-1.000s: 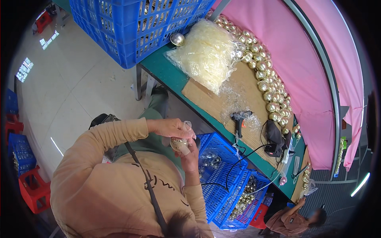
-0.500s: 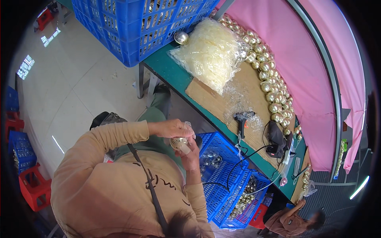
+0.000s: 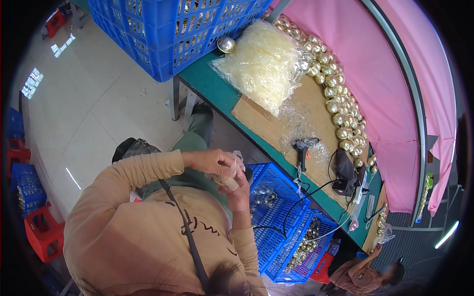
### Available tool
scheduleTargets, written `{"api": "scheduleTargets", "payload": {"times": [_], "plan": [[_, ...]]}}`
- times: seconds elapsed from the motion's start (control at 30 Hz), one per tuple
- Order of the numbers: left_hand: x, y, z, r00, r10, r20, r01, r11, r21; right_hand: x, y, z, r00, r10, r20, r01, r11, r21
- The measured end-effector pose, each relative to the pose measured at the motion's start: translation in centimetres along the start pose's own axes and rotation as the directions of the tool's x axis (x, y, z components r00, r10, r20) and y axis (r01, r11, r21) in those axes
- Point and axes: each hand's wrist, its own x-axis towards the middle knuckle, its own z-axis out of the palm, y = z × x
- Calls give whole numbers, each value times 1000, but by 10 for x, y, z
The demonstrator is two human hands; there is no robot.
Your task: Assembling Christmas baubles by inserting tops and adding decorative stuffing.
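Note:
My left hand point(image 3: 216, 162) is closed, its thumb and fingertips pinching a translucent plastic strip point(image 3: 237, 157). Against it my right hand point(image 3: 239, 192) curls around a small gold perforated ball point(image 3: 219, 179). A whitish translucent tab point(image 3: 231, 184) sticks out beside the ball, near the right fingers. Both hands meet over my lap, and the fingers partly cover the ball. To the right, a black glue gun point(image 3: 302, 149) lies on cardboard among clear scraps.
A bag of pale translucent strips point(image 3: 266, 64) lies on the green table point(image 3: 210, 81), near rows of shiny gold balls point(image 3: 340, 106). A large blue crate point(image 3: 163, 39) stands at the back. Blue baskets point(image 3: 269, 246) with balls are at my right; another person point(image 3: 363, 274) sits beyond.
My left fingers have shifted slightly across the ball, now covering more of it. The strip between the hands stands higher and shows more clearly.

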Motion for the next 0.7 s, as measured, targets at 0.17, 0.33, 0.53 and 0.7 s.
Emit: {"api": "scheduleTargets", "payload": {"times": [0.17, 0.33, 0.53, 0.7], "plan": [[-4, -13, -3, 999, -34, -27, 31, 994, -105, 1, -2, 5, 999, -21, -38, 16, 993, -117], [-4, -9, -6, 998, -64, 5, 64, 984, -164, 4, -4, 6, 999, 27, -21, -30, 991, -130], [-5, -9, -1, 997, -55, -62, 48, 992, -118, 6, 2, -1, 998, 52, -25, -54, 991, -123], [-5, -13, 1, 988, 18, -152, -31, 997, -78, 9, 4, 1, 999, 4, -38, -9, 994, -113]]}}
